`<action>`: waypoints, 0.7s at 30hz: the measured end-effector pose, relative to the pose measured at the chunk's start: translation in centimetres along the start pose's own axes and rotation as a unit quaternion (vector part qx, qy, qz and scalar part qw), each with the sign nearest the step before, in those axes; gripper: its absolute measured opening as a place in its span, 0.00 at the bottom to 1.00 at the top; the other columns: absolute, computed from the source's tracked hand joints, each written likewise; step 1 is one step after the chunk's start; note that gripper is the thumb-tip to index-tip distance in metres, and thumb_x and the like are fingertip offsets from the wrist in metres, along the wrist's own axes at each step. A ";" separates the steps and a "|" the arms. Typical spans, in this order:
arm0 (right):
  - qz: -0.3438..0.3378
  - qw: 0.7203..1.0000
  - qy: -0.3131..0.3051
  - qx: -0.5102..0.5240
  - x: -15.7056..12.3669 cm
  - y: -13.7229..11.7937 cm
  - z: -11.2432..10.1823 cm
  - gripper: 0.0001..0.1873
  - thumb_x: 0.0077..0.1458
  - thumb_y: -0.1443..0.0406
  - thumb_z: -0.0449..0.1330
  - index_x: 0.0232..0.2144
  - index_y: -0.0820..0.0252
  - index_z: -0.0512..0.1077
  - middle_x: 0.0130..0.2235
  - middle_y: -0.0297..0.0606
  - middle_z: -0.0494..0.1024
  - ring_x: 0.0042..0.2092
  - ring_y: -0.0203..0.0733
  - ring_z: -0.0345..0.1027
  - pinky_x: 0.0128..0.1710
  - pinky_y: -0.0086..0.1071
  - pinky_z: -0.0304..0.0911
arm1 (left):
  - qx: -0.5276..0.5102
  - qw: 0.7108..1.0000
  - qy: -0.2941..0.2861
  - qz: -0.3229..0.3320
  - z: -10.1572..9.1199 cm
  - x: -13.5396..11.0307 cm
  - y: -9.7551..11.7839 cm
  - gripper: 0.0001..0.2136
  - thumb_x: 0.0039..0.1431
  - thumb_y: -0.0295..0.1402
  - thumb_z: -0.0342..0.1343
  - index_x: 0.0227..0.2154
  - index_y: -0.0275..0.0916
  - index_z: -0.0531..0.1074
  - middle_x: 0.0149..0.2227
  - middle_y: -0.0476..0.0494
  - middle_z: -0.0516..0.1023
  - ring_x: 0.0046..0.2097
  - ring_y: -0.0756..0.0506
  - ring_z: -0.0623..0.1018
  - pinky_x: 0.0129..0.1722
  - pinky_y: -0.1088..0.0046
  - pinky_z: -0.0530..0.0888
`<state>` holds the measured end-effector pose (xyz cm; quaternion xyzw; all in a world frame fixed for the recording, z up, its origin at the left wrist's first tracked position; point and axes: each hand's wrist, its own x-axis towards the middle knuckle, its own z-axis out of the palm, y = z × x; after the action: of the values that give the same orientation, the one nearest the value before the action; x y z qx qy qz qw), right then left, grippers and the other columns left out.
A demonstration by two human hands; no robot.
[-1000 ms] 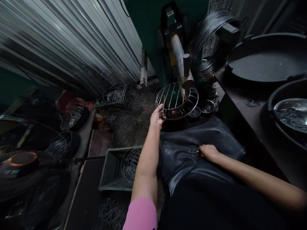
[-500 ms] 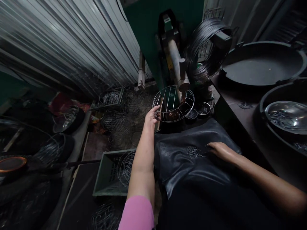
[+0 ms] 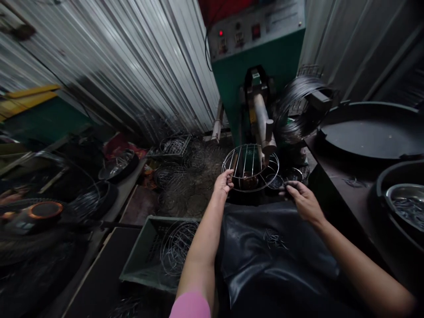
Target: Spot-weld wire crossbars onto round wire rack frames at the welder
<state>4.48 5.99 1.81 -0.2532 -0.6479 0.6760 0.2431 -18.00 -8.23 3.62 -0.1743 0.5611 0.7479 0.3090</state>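
Note:
My left hand [image 3: 224, 182] grips the near left rim of a round wire rack [image 3: 250, 167] that sits under the welding arm [image 3: 263, 126] of a green machine [image 3: 261, 53]. At the rack's right side my right hand [image 3: 302, 199] is pinched shut on a small wire piece that I can barely make out. A few loose wire pieces [image 3: 273, 238] lie on the black sheet [image 3: 265, 251] across my lap.
A green crate [image 3: 145, 256] with finished wire racks stands at lower left. More wire racks [image 3: 175, 176] pile up on the floor behind it. A coil of wire [image 3: 294, 106] and large dark pans [image 3: 371, 132] fill the right. A steel bowl [image 3: 406, 207] holds wire pieces.
My right hand has left the loose wires on the black sheet and risen to the rack's right side. My left hand keeps its hold on the rim. The view has tilted up.

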 end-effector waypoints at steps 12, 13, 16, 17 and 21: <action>-0.065 0.981 -0.081 -0.165 4.3 -1.4 2.8 0.11 0.49 0.58 0.54 0.31 0.59 0.70 0.26 0.34 0.76 0.27 0.38 0.69 0.24 0.30 0.62 | 0.018 0.990 -0.070 0.122 0.3 0.1 0.1 0.22 0.26 0.29 0.64 0.27 0.39 0.58 0.19 0.61 0.57 0.15 0.61 0.53 0.15 0.83 0.44; -0.071 0.979 -0.083 -0.172 4.3 -1.3 2.7 0.11 0.49 0.59 0.54 0.31 0.59 0.70 0.27 0.35 0.76 0.28 0.38 0.69 0.26 0.30 0.63 | 0.017 0.990 -0.071 0.121 0.3 0.2 0.0 0.23 0.26 0.29 0.64 0.27 0.39 0.58 0.19 0.61 0.57 0.15 0.61 0.53 0.15 0.83 0.44; -0.074 0.974 -0.091 -0.192 4.3 -1.3 2.5 0.11 0.49 0.60 0.53 0.33 0.58 0.70 0.26 0.34 0.76 0.28 0.38 0.69 0.27 0.30 0.63 | 0.018 0.990 -0.070 0.120 0.4 0.4 -0.2 0.23 0.27 0.29 0.64 0.28 0.39 0.58 0.19 0.62 0.56 0.15 0.61 0.52 0.15 0.83 0.44; -0.071 0.974 -0.093 -0.194 4.4 -1.3 2.4 0.11 0.50 0.60 0.53 0.33 0.59 0.70 0.25 0.34 0.75 0.27 0.38 0.69 0.26 0.30 0.63 | 0.018 0.990 -0.072 0.120 0.4 0.4 -0.2 0.23 0.27 0.29 0.64 0.28 0.39 0.58 0.19 0.62 0.56 0.15 0.61 0.52 0.15 0.83 0.44; -0.054 0.974 -0.106 -0.193 4.8 -1.1 2.3 0.11 0.50 0.60 0.53 0.33 0.59 0.69 0.23 0.33 0.74 0.25 0.38 0.68 0.23 0.29 0.61 | 0.017 0.989 -0.083 0.119 0.3 0.4 -0.2 0.22 0.28 0.29 0.64 0.29 0.40 0.59 0.18 0.62 0.55 0.15 0.61 0.52 0.15 0.83 0.44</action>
<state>-0.64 7.39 2.88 -0.1873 -0.8011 0.5467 0.1559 -18.13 -7.81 3.37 -0.0387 0.5627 0.7818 0.2660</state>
